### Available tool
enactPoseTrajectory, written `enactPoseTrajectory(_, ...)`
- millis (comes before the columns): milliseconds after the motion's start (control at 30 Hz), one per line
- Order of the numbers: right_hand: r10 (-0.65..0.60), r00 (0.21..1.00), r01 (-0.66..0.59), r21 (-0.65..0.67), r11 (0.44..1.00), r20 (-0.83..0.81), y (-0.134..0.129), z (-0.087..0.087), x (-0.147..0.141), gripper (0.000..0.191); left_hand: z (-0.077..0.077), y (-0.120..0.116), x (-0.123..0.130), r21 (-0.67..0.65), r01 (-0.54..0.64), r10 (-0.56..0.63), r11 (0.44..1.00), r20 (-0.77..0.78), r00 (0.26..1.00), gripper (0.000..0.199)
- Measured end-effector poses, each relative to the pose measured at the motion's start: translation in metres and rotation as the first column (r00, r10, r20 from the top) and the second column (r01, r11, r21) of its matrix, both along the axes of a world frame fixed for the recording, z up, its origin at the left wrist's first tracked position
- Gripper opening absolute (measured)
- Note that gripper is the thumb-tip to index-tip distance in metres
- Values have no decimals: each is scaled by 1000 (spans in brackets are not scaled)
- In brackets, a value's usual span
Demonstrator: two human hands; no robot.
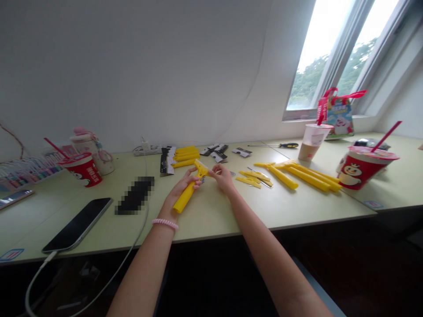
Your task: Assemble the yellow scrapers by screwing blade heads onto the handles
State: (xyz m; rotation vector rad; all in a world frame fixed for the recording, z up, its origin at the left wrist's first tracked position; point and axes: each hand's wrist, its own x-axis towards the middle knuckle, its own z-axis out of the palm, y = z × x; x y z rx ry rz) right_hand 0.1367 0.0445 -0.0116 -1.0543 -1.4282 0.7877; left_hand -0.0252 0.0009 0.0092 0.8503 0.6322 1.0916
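A yellow scraper (185,197) with a wide flat head is tilted above the table, its handle lying across my left palm. My left hand (185,184) is closed around it just below the head. With thumb and fingers, my right hand (222,177) pinches the right corner of that head; any small part between the fingertips is hidden. Right of my hands lie several flat yellow plastic pieces (253,177), with thin metal strips among them. Beyond these, several more yellow scrapers (309,177) rest side by side.
Yellow scrapers with black cards (187,155) and loose black-and-white cards (216,152) lie at the back. A screwdriver (287,145), clear cup (312,143) and red cup (363,169) stand or lie right. Leftward are a phone (79,224) with cable and another red cup (82,169).
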Motion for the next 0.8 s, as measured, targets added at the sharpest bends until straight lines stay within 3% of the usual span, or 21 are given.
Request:
enactPoseTrajectory(100, 17, 999, -18, -52, 998, -32, 6, -4, 2, 23, -1, 2, -1, -1, -24, 24, 1000, 18, 1000, 60)
enactPoseTrajectory(200, -165, 982, 169, -36, 985, 96, 9, -4, 13, 28, -2, 5, -3, -13, -105, 106, 994, 37, 994, 59)
enactPoseTrajectory(233, -260, 944, 265, 2, 964, 205, 10, -4, 20, 27, -2, 5, -3, -25, -135, 136, 991, 40, 990, 59)
enactPoseTrajectory(300, -425, 778, 416, 127, 900, 462, 9, -2, 36, 23, -2, 6, -4, -54, -183, 186, 982, 41, 982, 58)
enactPoseTrajectory(367, -461, 612, 453, 194, 870, 642, 7, -1, 51, 21, -2, 5, -3, -78, -215, 219, 973, 44, 975, 57)
enactPoseTrajectory(467, -408, 503, 401, 213, 891, 762, 6, -2, 66, 17, 0, 3, -2, -91, -236, 241, 968, 43, 970, 55)
enactPoseTrajectory(533, -399, 512, 386, 211, 898, 761, 5, -2, 69, 16, 1, 2, -1, -85, -247, 250, 965, 33, 968, 55)
enactPoseTrajectory(600, -447, 572, 421, 221, 880, 688, 5, -2, 68, 18, 2, 2, 0, -81, -259, 262, 962, 22, 965, 55)
enactPoseTrajectory(700, -511, 737, 454, 236, 859, 442, 4, 3, 66, 21, 3, 1, 0, -80, -270, 273, 959, 18, 962, 56)
enactPoseTrajectory(800, -407, 908, 380, 206, 902, 103, 0, 11, 64, 21, 3, 1, 0, -86, -270, 273, 959, 14, 962, 56)
